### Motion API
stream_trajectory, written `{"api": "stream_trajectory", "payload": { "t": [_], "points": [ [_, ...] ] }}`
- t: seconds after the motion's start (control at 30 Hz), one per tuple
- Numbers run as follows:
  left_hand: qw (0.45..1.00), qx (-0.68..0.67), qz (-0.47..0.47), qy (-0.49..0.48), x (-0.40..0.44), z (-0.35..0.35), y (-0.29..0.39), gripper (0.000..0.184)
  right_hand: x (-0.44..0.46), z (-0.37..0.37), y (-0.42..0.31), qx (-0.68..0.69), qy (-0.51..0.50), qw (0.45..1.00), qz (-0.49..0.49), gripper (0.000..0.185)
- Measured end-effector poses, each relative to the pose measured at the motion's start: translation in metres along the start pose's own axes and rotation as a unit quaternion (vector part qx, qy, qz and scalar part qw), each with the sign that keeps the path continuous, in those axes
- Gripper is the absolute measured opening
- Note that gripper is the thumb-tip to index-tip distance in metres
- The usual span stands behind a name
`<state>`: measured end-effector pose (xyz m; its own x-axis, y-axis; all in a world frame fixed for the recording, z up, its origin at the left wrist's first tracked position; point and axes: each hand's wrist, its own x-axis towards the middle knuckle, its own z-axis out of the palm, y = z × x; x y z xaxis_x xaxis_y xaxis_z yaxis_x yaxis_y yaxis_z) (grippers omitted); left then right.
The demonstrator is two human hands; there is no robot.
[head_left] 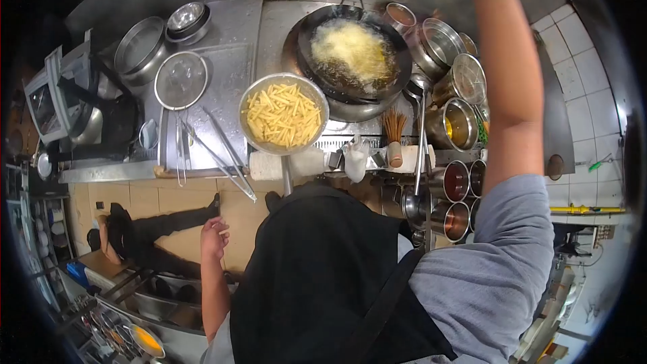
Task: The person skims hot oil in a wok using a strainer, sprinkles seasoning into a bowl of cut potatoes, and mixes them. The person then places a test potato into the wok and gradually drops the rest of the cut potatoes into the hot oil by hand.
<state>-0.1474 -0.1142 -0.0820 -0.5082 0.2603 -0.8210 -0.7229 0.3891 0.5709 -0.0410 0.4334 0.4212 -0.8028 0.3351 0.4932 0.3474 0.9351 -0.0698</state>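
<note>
Head view: my left hand point(215, 237) hanging empty, fingers loosely curled, near worktop point(232, 30), short of its front edge, touching nothing. My right arm point(509, 61) reaching forward, out of sight; right hand's grip I cannot tell. Cut fries point(282, 116) sitting in metal bowl point(286, 150) at worktop's front edge, handle point(288, 175) overhanging. Toward back edge, wok point(402, 67) bubbling with pale foaming batch point(350, 46). My judgement: cutting done, frying underway, batch looking unfinished; bowl's fries waiting outside oil point(381, 84).
</note>
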Motion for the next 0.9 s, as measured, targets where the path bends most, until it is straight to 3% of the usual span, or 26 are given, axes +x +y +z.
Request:
{"api": "stream_trajectory", "payload": {
  "t": [0.1,0.13,0.17,0.2,0.23,0.27,0.33,0.47,0.53,0.57,0.7,0.77,0.8,0.87,0.9],
  "points": [
    [1.0,-0.027,-0.002,-0.008,-0.007,0.0,-0.01,0.026,-0.027,0.142,-0.02,0.141,-0.26,0.95,0.101,0.07],
    [0.999,-0.028,0.003,-0.021,-0.01,0.001,-0.015,0.025,-0.05,0.197,-0.021,0.189,-0.286,0.939,-0.021,0.087],
    [0.999,-0.032,-0.003,-0.004,-0.017,0.003,-0.017,0.025,-0.075,0.276,-0.019,0.141,-0.319,0.935,-0.065,0.095],
    [0.999,-0.04,-0.004,0.005,-0.022,0.001,-0.023,0.025,-0.104,0.346,-0.02,0.162,-0.393,0.901,-0.085,0.1],
    [0.999,-0.045,-0.009,0.012,-0.027,-0.002,-0.03,0.025,-0.135,0.394,-0.026,0.182,-0.49,0.851,-0.047,0.107],
    [0.999,-0.047,-0.015,0.019,-0.033,-0.005,-0.036,0.025,-0.159,0.404,-0.045,0.131,-0.53,0.838,-0.009,0.114],
    [0.998,-0.039,-0.024,0.045,-0.046,-0.013,-0.047,0.027,-0.197,0.413,-0.07,0.013,-0.539,0.84,0.055,0.116],
    [0.993,-0.089,-0.048,0.067,-0.061,-0.031,-0.078,0.03,-0.226,0.41,-0.109,-0.008,-0.523,0.846,0.107,0.107],
    [0.99,-0.098,-0.049,0.094,-0.068,-0.033,-0.087,0.028,-0.224,0.422,-0.104,0.068,-0.513,0.85,0.097,0.087],
    [0.99,-0.089,-0.05,0.099,-0.069,-0.03,-0.088,0.028,-0.232,0.466,-0.083,0.108,-0.473,0.871,0.074,0.065],
    [0.992,-0.096,-0.059,0.065,-0.067,-0.015,-0.075,0.028,-0.205,0.471,-0.05,0.13,-0.424,0.895,0.058,0.052],
    [0.994,-0.069,-0.061,0.063,-0.06,-0.001,-0.06,0.028,-0.2,0.462,-0.039,0.327,-0.339,0.866,0.166,0.039],
    [0.994,-0.068,-0.059,0.059,-0.053,0.005,-0.055,0.028,-0.199,0.457,-0.036,0.324,-0.336,0.868,0.168,0.039],
    [0.997,-0.057,-0.032,0.036,-0.04,0.014,-0.042,0.029,-0.2,0.45,-0.04,0.547,-0.338,0.702,0.307,0.032],
    [0.999,-0.04,-0.013,0.028,-0.04,0.024,-0.028,0.03,-0.201,0.448,-0.042,0.509,-0.32,0.741,0.298,0.021]
  ]
}}
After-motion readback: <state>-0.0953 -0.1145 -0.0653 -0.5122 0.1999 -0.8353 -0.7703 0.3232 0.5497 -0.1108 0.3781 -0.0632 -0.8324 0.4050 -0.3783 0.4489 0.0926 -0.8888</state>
